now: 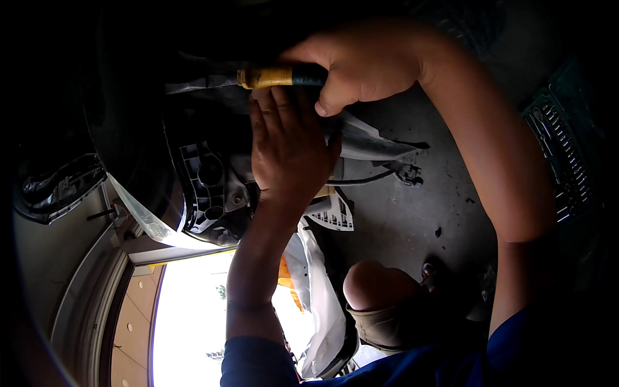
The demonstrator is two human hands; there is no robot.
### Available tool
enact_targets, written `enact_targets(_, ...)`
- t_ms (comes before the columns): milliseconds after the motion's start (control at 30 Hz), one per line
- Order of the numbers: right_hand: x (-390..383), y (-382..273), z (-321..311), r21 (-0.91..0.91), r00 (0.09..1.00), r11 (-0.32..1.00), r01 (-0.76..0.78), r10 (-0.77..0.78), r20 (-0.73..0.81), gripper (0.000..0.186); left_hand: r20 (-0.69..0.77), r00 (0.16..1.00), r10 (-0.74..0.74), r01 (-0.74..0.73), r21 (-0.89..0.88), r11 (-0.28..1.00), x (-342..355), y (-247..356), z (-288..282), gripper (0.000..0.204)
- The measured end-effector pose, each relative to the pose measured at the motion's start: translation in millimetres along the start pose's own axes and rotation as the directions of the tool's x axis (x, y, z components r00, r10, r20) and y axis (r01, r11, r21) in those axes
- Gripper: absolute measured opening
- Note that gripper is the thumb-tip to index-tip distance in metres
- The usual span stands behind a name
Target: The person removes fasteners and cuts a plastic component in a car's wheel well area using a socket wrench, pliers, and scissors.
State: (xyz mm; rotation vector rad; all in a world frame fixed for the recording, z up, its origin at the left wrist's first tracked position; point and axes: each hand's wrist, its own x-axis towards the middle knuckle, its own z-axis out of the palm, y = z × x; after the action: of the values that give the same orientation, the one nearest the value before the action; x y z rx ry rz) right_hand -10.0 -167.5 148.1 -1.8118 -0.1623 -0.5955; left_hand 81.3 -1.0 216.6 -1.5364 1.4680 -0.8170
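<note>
My right hand (361,68) is wrapped round the dark green end of a tool with a yellow-and-green handle (265,78). The handle lies level, its yellow part toward the left. A greyish flat piece (203,84) runs on from that yellow end; I cannot tell whether it belongs to the tool. Just below the handle, my left hand (287,145) lies flat with its fingers stretched away from me, the tips at the yellow part. Whether those tips touch the handle or the dark car part behind is hidden in shadow.
A dark car body with a black ribbed bracket (205,184) fills the left. Beyond it is a headlight (61,187). A cable with a connector (406,173) hangs over the grey floor (445,213). An opened socket set (558,151) lies far right; a person's knee (374,287) is below.
</note>
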Motion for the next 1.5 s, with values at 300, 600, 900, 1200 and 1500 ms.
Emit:
enact_targets(300, 3.8, 13.1, 79.0, -0.471, 0.658, 0.882, -0.012, -0.348, -0.668, 0.042, -0.062, 0.997, 0.044, -0.044, 0.004, 0.999, -4.4, -3.9, 9.6, 0.078)
enact_targets(600, 19.1, 0.5, 88.1, -0.546, 0.513, 0.837, -0.031, -0.455, -0.728, 0.043, -0.17, 0.985, 0.004, -0.019, -0.085, 0.996, -8.3, -5.1, 14.7, 0.078)
enact_targets(900, 45.3, 10.3, 116.1, -0.529, 0.431, 0.841, -0.117, -0.437, -0.79, 0.033, -0.048, 0.993, 0.104, -0.1, 0.074, 0.992, -12.1, -9.0, 13.8, 0.066)
enact_targets(1200, 57.4, 11.0, 124.3, -0.472, 0.41, 0.876, -0.095, -0.398, -0.82, 0.032, 0.069, 0.984, 0.162, -0.172, 0.194, 0.966, -11.5, -12.1, 10.6, 0.056)
enact_targets(1500, 52.0, 11.3, 115.7, -0.483, 0.553, 0.873, -0.065, -0.371, -0.746, 0.033, 0.062, 0.987, 0.148, -0.157, 0.195, 0.968, -9.4, -10.4, 9.7, 0.059)
